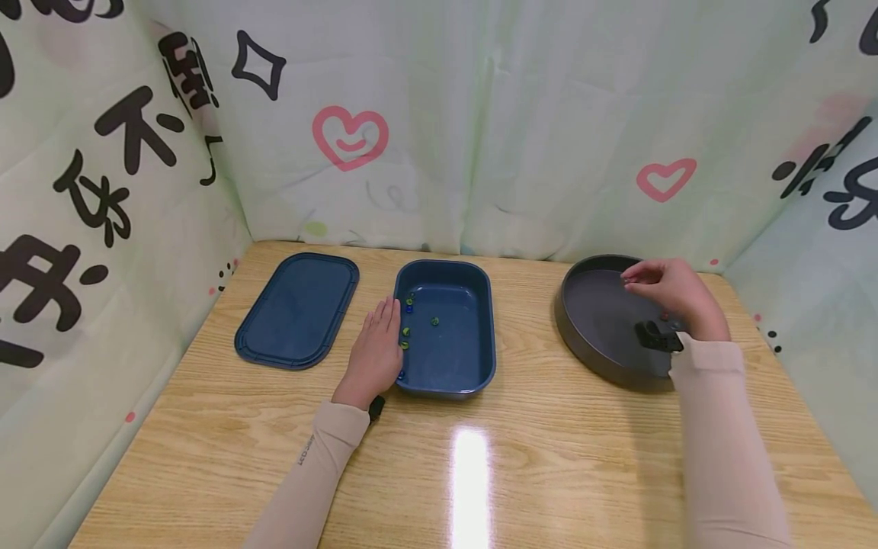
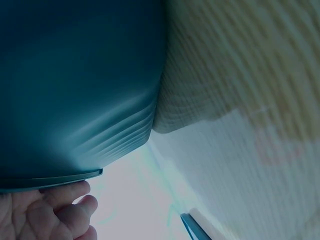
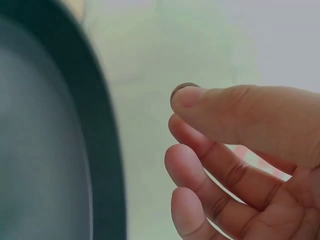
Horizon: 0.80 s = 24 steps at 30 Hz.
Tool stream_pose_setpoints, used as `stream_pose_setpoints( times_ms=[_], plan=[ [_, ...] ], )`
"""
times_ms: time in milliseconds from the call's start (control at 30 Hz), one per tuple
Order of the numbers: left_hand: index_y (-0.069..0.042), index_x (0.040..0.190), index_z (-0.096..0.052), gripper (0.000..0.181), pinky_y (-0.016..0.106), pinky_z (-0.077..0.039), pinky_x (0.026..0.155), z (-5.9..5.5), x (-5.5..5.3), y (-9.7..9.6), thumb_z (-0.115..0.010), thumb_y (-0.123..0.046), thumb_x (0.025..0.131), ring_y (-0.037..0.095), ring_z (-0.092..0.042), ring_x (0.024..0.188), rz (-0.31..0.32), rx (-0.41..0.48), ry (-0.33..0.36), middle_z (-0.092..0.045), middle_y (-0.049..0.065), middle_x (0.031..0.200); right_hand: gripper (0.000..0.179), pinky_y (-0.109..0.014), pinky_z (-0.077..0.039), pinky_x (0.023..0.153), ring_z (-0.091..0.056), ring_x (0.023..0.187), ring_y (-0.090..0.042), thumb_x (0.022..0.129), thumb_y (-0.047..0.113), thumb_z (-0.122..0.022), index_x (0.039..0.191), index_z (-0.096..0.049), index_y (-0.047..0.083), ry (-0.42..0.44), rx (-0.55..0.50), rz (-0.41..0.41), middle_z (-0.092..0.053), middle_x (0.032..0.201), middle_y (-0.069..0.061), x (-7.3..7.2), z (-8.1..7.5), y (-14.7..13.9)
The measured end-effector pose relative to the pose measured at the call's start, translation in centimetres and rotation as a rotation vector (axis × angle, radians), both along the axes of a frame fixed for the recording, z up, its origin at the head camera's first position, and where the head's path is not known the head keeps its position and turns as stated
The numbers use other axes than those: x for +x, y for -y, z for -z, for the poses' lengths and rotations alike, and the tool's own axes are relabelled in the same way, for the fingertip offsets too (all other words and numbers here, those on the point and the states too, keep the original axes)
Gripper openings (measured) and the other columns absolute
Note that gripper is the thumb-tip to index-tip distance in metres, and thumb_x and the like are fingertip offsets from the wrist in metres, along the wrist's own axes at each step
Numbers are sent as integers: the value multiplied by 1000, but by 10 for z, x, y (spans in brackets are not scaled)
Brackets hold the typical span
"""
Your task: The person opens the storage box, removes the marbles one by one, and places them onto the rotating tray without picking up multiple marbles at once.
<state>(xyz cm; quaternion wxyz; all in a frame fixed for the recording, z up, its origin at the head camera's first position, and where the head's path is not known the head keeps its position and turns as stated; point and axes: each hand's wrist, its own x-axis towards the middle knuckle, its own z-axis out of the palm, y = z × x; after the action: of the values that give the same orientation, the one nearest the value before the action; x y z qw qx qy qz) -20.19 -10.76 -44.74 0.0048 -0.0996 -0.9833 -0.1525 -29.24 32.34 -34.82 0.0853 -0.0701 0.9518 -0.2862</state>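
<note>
A blue rectangular box [image 1: 449,370] stands mid-table, with several small green and blue marbles [image 1: 435,322] inside, most along its left wall. My left hand [image 1: 376,347] rests against the box's left rim, fingers straight; in the left wrist view its fingertips [image 2: 75,210] touch the underside of the rim. Over the round dark pan [image 1: 583,335] on the right, my right hand [image 1: 675,293] pinches a small marble [image 3: 184,86] between thumb and forefinger. The thumb mostly covers it. A small reddish marble [image 1: 664,316] shows on the pan's floor near the wrist; the arm hides part of the pan.
A flat blue lid [image 1: 296,313] lies on the wooden table [image 1: 549,473], left of the box. Printed curtains [image 1: 480,152] close off the back and both sides. A wrist camera [image 1: 657,337] hangs below the right hand.
</note>
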Motion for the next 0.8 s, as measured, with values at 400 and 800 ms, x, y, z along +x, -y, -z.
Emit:
stream_pose_setpoints(
  times_ms=[400,800],
  plan=[
    [3,149,-14,63,43,-14,120,1,0,0,-45,-11,96,30,-15,146,2,-4,9,-15,18,157,31,-15,-46,67,-54,73,10,91,22,-61,112,-65,0,-105,-52,-44,-68,102,-13,0,-15,38],
    [2,149,-14,64,42,-14,121,1,0,0,-46,-11,95,29,-14,147,-3,-12,19,-13,17,158,26,-12,-47,66,-57,74,9,90,15,-61,110,-66,-2,-158,-165,-99,-68,104,-19,-5,-19,76]
  ],
)
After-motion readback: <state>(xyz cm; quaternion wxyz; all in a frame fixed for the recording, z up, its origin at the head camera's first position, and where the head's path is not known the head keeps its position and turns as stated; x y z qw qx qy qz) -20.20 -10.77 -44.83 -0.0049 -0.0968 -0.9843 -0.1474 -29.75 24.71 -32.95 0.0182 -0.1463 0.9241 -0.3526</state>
